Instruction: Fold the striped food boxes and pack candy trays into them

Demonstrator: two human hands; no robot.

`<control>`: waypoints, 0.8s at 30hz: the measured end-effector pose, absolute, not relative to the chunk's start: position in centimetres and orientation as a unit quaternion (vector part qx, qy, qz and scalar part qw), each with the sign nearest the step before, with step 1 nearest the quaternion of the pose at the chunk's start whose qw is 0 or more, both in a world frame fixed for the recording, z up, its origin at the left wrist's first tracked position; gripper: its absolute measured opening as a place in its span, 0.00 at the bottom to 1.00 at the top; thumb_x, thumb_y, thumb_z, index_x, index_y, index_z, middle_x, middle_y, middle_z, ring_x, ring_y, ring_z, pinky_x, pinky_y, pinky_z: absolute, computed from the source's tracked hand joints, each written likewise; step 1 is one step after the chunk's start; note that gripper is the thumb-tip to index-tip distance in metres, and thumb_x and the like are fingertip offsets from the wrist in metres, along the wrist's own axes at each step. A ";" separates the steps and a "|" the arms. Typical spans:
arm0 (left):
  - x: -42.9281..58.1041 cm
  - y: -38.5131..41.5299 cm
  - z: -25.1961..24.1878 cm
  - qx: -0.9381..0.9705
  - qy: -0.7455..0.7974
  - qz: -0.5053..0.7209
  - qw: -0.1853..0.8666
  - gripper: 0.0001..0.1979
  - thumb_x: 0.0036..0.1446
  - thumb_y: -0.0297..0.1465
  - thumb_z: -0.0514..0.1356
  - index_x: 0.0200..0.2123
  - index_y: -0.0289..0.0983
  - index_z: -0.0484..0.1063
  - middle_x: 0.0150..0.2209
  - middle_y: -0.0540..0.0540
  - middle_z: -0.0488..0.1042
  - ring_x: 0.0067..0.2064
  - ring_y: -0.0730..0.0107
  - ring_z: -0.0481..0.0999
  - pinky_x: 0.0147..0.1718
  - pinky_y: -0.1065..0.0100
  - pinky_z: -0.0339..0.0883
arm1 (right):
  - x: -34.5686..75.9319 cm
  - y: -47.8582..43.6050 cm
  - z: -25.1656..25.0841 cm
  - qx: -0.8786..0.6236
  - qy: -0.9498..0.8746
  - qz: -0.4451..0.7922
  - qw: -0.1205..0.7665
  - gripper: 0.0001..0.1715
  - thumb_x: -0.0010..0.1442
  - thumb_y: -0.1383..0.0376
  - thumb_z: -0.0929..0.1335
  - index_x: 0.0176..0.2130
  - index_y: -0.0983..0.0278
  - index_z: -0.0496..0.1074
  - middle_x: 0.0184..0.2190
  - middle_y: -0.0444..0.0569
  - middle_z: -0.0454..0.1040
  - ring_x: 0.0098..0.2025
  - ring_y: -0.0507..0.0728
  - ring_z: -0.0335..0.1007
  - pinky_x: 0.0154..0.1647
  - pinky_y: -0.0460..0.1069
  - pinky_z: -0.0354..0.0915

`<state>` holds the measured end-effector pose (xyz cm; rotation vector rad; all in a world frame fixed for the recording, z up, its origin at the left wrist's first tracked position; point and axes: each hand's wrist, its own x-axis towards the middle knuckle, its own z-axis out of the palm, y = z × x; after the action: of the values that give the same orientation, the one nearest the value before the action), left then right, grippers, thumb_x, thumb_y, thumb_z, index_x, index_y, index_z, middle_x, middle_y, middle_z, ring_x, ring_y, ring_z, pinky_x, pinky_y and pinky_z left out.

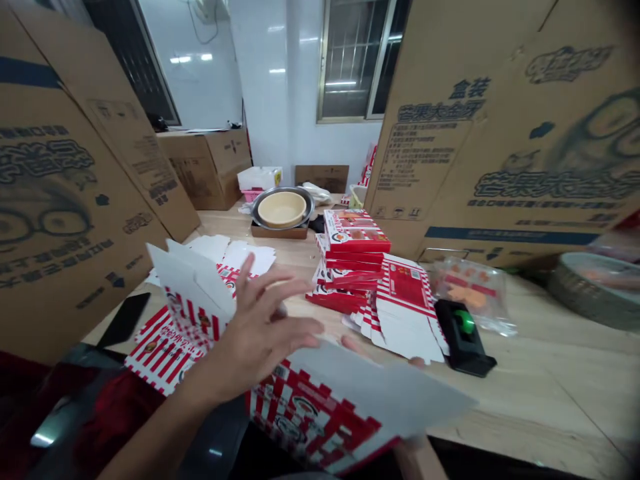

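Observation:
My left hand (257, 340) is raised with its fingers spread, above the near edge of the table. Just to its right is a red-and-white striped food box (320, 407), partly unfolded, its white inside facing up. My right hand (417, 457) grips this box from beneath and behind; the box covers most of it, with fingertips at the far edge and the wrist below. Left of my left hand, another striped box (193, 307) stands half opened beside flat striped box blanks (160, 350). A stack of folded red boxes (353, 260) stands ahead.
A black tape dispenser (465, 337) with green tape lies beside a flat box blank (405, 307). Behind are a clear plastic bag (473, 290) and a cream bowl (283, 209) in a metal basin. Big cartons (500, 133) flank the table; a dark phone-like slab (125, 320) lies left.

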<state>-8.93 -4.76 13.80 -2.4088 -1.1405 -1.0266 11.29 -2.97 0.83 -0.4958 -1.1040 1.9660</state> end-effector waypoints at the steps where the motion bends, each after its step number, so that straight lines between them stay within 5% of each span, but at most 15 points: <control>1: -8.5 -5.0 13.7 -0.853 -0.383 -0.339 0.105 0.05 0.56 0.33 0.57 0.36 0.46 0.72 0.49 0.52 0.67 0.55 0.67 0.58 0.60 0.49 0.34 | 11.6 -2.5 2.0 -0.158 -0.468 0.775 0.394 0.45 0.49 0.33 0.52 0.53 0.55 0.66 0.55 0.49 0.63 0.57 0.62 0.58 0.57 0.60 0.56; 5: -6.8 -5.8 13.4 -0.889 -0.339 -0.308 0.016 0.07 0.57 0.29 0.56 0.35 0.46 0.72 0.51 0.54 0.66 0.57 0.69 0.56 0.59 0.54 0.43 | 11.4 -0.8 6.3 -0.103 -0.626 0.700 0.329 0.36 0.52 0.57 0.70 0.58 0.52 0.57 0.61 0.46 0.51 0.61 0.58 0.50 0.60 0.57 0.49; 9: -5.6 -6.3 13.7 -0.897 -0.309 -0.316 0.000 0.11 0.57 0.26 0.56 0.38 0.48 0.72 0.50 0.53 0.67 0.56 0.71 0.57 0.54 0.64 0.56 | 10.2 -0.2 8.8 -0.121 -0.755 0.570 0.300 0.31 0.52 0.66 0.69 0.55 0.56 0.61 0.57 0.46 0.60 0.59 0.55 0.55 0.60 0.55 0.51; 12: -5.3 -6.4 13.9 -0.901 -0.306 -0.306 0.008 0.11 0.57 0.26 0.55 0.37 0.49 0.72 0.51 0.54 0.67 0.56 0.71 0.56 0.56 0.62 0.53 | 10.1 0.0 9.1 -0.093 -0.768 0.562 0.292 0.27 0.56 0.62 0.66 0.55 0.58 0.62 0.55 0.46 0.63 0.57 0.54 0.57 0.59 0.53 0.53; 16: -5.6 -6.3 14.0 -0.897 -0.338 -0.283 -0.013 0.09 0.57 0.28 0.55 0.35 0.47 0.73 0.53 0.53 0.65 0.58 0.67 0.54 0.57 0.58 0.49 | 10.6 0.5 7.5 -0.030 -0.671 0.686 0.279 0.46 0.46 0.43 0.68 0.58 0.59 0.58 0.58 0.51 0.58 0.60 0.60 0.52 0.58 0.57 0.52; 24: -6.1 -6.5 14.1 -0.894 -0.333 -0.296 -0.054 0.08 0.58 0.31 0.54 0.34 0.47 0.73 0.55 0.53 0.61 0.61 0.68 0.48 0.56 0.60 0.52 | 10.0 1.1 7.1 0.054 -0.636 0.717 0.279 0.41 0.45 0.51 0.71 0.56 0.55 0.60 0.57 0.49 0.60 0.59 0.57 0.54 0.59 0.57 0.49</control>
<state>-6.14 -6.47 14.12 -2.9083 -1.0843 -0.9624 9.97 1.13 7.08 0.1441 -1.7065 1.9234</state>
